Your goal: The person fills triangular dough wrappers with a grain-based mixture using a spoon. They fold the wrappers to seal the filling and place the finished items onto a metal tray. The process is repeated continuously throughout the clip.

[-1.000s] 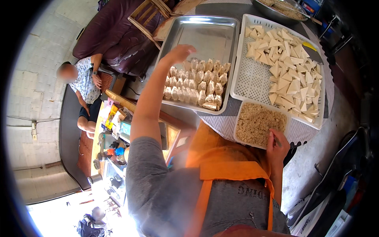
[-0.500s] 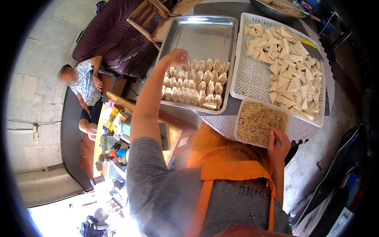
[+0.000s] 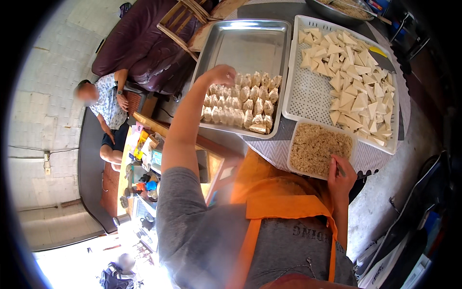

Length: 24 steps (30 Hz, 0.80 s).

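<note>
My left hand (image 3: 223,75) is over the metal tray (image 3: 245,43), fingers curled down at the far left end of the rows of stuffed tofu pieces (image 3: 247,93). Its fingertips are partly hidden, so what they hold cannot be made out. These pieces stand close together in the tray's near half, pale filling showing on top. My right hand (image 3: 341,174) is at the near right rim of a white square tub (image 3: 290,156) of crumbly brown filling (image 3: 320,147). Its fingers are curled round a thin dark utensil, of which only a short bit shows.
A white perforated tray (image 3: 308,98) of cut tofu triangles (image 3: 358,82) lies right of the metal tray, with a yellow-handled blade (image 3: 380,54) in it. A metal bowl (image 3: 332,10) stands at the back. A person (image 3: 111,98) sits at the left beside a cluttered table (image 3: 139,164).
My left hand has dipped slightly nearer the stuffed pieces, its fingers more tucked in. The right hand stays by the tub. The whole view has shifted a little.
</note>
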Each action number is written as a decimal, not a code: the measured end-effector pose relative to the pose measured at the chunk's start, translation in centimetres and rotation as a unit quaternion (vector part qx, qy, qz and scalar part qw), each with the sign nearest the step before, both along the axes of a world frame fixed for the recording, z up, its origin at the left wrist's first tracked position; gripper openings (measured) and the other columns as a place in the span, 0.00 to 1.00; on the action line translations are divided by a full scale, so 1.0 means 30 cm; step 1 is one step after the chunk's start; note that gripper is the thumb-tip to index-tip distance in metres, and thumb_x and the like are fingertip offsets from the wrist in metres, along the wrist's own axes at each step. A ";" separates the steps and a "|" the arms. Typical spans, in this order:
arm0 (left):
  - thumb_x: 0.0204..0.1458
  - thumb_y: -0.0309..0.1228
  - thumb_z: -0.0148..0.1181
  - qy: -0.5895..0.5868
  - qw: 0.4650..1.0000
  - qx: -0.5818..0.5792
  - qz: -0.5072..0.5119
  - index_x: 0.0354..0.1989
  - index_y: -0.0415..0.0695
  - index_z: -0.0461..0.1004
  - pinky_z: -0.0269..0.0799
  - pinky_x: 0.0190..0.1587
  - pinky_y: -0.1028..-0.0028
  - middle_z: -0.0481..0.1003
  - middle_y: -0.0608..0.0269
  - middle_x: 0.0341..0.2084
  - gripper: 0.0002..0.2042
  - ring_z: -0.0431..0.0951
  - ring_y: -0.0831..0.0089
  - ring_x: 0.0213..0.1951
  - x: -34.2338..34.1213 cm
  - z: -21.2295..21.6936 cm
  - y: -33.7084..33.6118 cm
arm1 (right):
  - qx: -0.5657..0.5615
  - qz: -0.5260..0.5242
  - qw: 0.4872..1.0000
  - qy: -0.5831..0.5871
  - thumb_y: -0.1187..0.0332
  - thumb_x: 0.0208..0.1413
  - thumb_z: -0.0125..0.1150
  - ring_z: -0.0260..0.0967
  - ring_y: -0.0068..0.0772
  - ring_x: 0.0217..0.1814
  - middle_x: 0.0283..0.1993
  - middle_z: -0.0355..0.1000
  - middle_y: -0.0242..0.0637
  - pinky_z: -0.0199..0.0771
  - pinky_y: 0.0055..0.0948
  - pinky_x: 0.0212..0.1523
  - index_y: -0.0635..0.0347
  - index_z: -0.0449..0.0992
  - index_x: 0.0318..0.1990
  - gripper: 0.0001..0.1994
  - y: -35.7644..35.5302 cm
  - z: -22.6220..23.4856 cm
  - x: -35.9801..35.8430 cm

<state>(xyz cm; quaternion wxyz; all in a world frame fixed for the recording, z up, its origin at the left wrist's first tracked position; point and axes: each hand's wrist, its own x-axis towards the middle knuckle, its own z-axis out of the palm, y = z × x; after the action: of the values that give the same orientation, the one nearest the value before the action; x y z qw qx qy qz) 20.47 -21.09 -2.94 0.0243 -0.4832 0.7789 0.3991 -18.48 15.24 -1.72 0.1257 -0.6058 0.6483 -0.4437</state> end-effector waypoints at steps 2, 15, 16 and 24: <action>0.38 0.28 0.65 0.001 1.000 0.007 0.006 0.29 0.39 0.77 0.74 0.28 0.74 0.78 0.62 0.25 0.08 0.77 0.76 0.25 0.029 -0.002 0.009 | -0.015 0.011 1.000 0.011 0.79 0.53 0.57 0.69 0.38 0.25 0.27 0.71 0.40 0.67 0.28 0.26 0.63 0.76 0.34 0.03 -0.006 -0.002 0.002; 0.59 0.38 0.55 0.576 0.769 0.214 0.176 0.42 0.42 0.73 0.69 0.29 0.83 0.76 0.62 0.32 0.12 0.73 0.80 0.30 -0.358 0.199 0.396 | 0.008 -0.008 0.990 -0.142 0.78 0.57 0.56 0.70 0.27 0.29 0.31 0.72 0.40 0.69 0.22 0.29 0.66 0.76 0.38 0.04 -0.017 0.066 -0.014; 0.60 0.40 0.52 0.589 0.748 0.248 0.180 0.42 0.43 0.72 0.71 0.33 0.78 0.74 0.64 0.30 0.13 0.73 0.77 0.31 -0.424 0.171 0.440 | -0.001 -0.009 0.989 -0.145 0.78 0.57 0.56 0.70 0.26 0.29 0.31 0.72 0.39 0.69 0.21 0.29 0.66 0.76 0.38 0.04 -0.023 0.066 -0.013; 0.64 0.45 0.41 0.588 0.643 0.451 0.193 0.43 0.47 0.67 0.69 0.35 0.68 0.68 0.65 0.28 0.14 0.69 0.70 0.30 -0.822 0.108 0.819 | 0.064 -0.026 0.982 -0.174 0.77 0.57 0.55 0.69 0.22 0.29 0.29 0.72 0.36 0.69 0.21 0.28 0.66 0.76 0.38 0.05 0.020 0.043 -0.016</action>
<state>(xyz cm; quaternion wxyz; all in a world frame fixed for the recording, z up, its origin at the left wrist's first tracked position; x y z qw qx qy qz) -4.19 3.47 0.29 -0.3015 -0.2158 0.2416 0.8968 -18.96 15.86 -0.44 0.2638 -0.4928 0.6590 -0.5033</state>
